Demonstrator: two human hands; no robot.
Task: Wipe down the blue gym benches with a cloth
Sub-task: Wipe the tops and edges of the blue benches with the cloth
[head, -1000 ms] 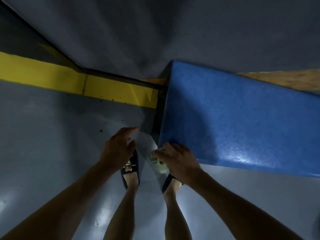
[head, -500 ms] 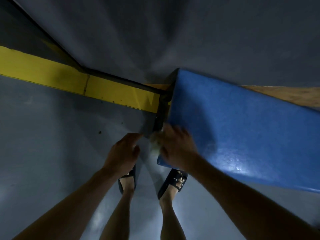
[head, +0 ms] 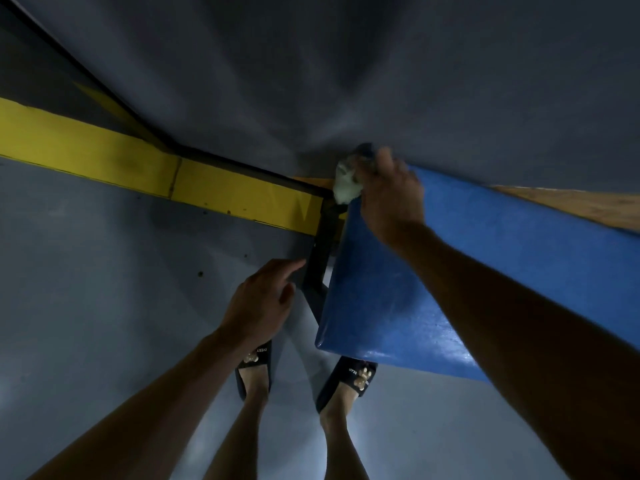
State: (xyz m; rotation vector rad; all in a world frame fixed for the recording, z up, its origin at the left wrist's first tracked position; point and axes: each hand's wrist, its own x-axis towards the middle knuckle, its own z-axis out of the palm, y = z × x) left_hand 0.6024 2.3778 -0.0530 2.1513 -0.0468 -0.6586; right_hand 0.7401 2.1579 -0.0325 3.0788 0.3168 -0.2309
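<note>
A: Start with the grip. What is the right hand (head: 389,195) doing?

B: Its fingers curl down over a pale cloth (head: 346,183) and press it on the far left corner of the blue bench (head: 485,271). A wad of the cloth bulges out to the left of the knuckles, hanging past the bench's end.

A: And a moment ago?

B: A second ago that same hand and cloth sat at the near left corner, right above the feet. Half a second ago it was partway up the end edge. Now it has travelled the whole short edge to the far corner, with the forearm stretched across the blue top.

A: The left hand (head: 259,306)?

B: Released, holding nothing. It hovers over the grey floor (head: 104,289) just left of the bench's dark leg (head: 320,258), forefinger stretched toward the leg, the other fingers loosely bent. It has stayed in much the same place across all three frames, and I cannot tell whether the fingertip touches the leg.

A: What lies around them?

B: The bench runs off to the right, its near edge glossy with reflected light, and a strip of bare wood (head: 571,206) shows along its far side. A yellow stripe (head: 138,168) crosses the floor from the left and ends at the bench's leg. Below, two feet in dark slides, the left slide (head: 254,362) and the right slide (head: 349,377), stand by the bench's near corner, which now overlaps the right foot more than before
</note>
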